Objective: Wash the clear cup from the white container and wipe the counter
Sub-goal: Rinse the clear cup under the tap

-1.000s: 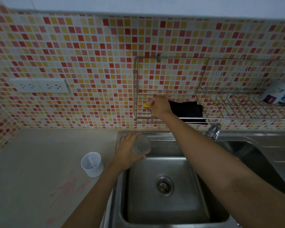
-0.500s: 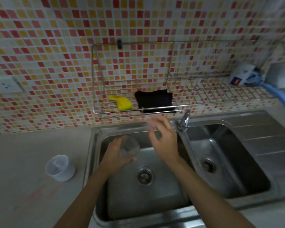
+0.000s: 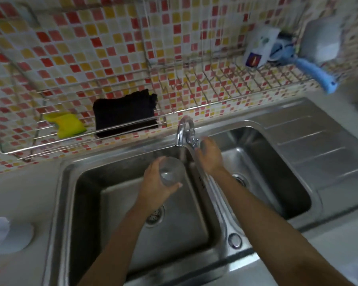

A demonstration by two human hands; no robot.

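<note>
Rightward goes the right hand, from over the left basin half a second ago to the tap's lever; motion blur smears its fingertips, so I cannot tell whether they grip the lever or only touch it. The left hand has carried the clear cup to just beneath the curved chrome spout of the tap, fingers and thumb wrapped round its wall.

That cup is smooth, round and see-through, its base showing as a pale disc through the open mouth. It hangs above the left basin of the brushed steel sink, touching no metal. Its long axis stands near upright, tipped a little, mouth facing up toward the camera.

Behind, a thin wire rack holds a soft yellow sponge and a folded black cloth against small glossy mosaic tiles. The white container sits on the matte counter, blurred and cut off by the left edge.
</note>
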